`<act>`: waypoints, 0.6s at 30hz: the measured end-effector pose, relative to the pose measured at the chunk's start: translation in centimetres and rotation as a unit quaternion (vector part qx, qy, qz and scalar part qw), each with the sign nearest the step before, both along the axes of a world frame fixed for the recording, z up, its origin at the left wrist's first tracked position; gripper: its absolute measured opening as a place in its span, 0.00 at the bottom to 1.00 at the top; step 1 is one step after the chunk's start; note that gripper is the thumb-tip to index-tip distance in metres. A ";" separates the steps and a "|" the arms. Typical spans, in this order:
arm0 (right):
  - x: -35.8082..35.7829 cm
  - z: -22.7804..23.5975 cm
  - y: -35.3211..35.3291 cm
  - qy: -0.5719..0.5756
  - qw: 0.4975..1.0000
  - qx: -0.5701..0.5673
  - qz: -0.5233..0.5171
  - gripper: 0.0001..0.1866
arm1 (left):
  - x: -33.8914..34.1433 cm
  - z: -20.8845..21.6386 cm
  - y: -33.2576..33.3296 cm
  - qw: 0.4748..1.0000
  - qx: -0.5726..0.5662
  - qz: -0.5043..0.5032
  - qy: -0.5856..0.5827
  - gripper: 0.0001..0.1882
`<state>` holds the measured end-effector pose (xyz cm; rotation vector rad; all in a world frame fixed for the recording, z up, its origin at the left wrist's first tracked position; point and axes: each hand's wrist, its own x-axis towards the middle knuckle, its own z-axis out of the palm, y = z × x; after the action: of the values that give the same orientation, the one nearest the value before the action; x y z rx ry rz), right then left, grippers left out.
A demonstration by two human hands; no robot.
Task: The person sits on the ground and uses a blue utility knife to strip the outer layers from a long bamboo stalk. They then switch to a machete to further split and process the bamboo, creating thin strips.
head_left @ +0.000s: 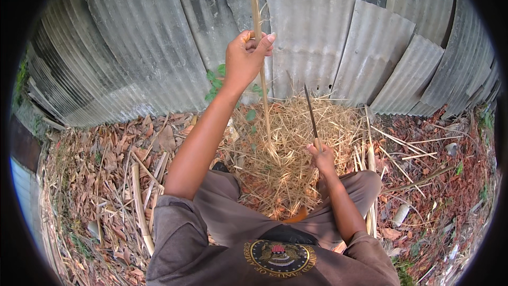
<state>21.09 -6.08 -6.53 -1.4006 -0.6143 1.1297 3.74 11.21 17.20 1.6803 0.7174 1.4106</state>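
Note:
My left hand (251, 55), raised in front of the metal fence, is closed around a long dry bamboo strip (255, 2). The strip stands nearly upright, its top running out of view and its lower end reaching down to the shavings. Lower and to the right, my right hand (324, 160) grips the light wooden handle of a knife (311, 114). The long, thin dark blade points up and away from me, apart from the strip. Between my bent knees and the fence lies a heap of pale curled shavings (291, 148).
Corrugated metal sheets (312, 37) form a fence right ahead. A bamboo pole (142, 209) lies among dry leaves at left; another pale pole (371, 180) is by my right knee. Thin sticks (405, 143) lie at right, near a whitish cylinder (401, 215). A green vine (213, 85) grows by the fence.

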 end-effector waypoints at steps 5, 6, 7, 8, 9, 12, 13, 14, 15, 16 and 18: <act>0.7 -3.3 0.1 -0.010 1.000 -0.029 -0.005 0.09 | -1.0 -5.6 3.3 0.997 -0.081 0.017 0.000 0.18; 0.3 -3.2 0.1 -0.001 0.999 -0.045 -0.013 0.08 | -1.2 -6.9 3.8 0.996 -0.089 0.025 -0.008 0.18; 0.1 -3.9 -0.1 -0.002 0.999 -0.054 -0.002 0.08 | -1.4 -8.2 4.4 0.995 -0.096 0.033 -0.017 0.18; -0.1 -4.7 -0.3 -0.002 0.998 -0.064 0.010 0.08 | -1.6 -9.7 4.7 0.993 -0.104 0.042 -0.025 0.18; -0.6 -5.1 -0.1 -0.001 0.997 -0.070 0.028 0.07 | -2.5 -11.3 5.0 0.992 -0.111 0.050 -0.038 0.19; -3.5 -6.2 -0.8 0.043 0.994 -0.065 0.073 0.06 | -3.6 -14.5 6.1 0.990 -0.118 0.076 -0.011 0.22; -4.6 -7.1 -1.6 0.056 0.992 -0.071 0.086 0.06 | -3.8 -15.2 6.0 0.987 -0.122 0.090 0.045 0.23; -5.7 -7.9 -2.3 0.068 0.991 -0.072 0.091 0.06 | -3.9 -15.8 5.8 0.981 -0.127 0.103 0.100 0.25; -7.0 -8.4 -2.0 0.080 0.990 -0.065 0.100 0.06 | -4.1 -15.3 5.4 0.983 -0.127 0.112 0.076 0.26; -8.2 -9.0 -1.5 0.095 0.989 -0.055 0.103 0.06 | -3.5 -14.7 4.9 0.984 -0.124 0.115 0.054 0.27; -11.2 -11.1 -0.5 0.107 0.990 -0.058 0.067 0.06 | -2.9 -15.2 5.3 0.984 -0.119 0.127 0.029 0.26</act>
<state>9.92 -6.55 -17.63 -1.3275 -0.5002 1.4210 0.79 16.46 2.00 1.4877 1.1211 1.3881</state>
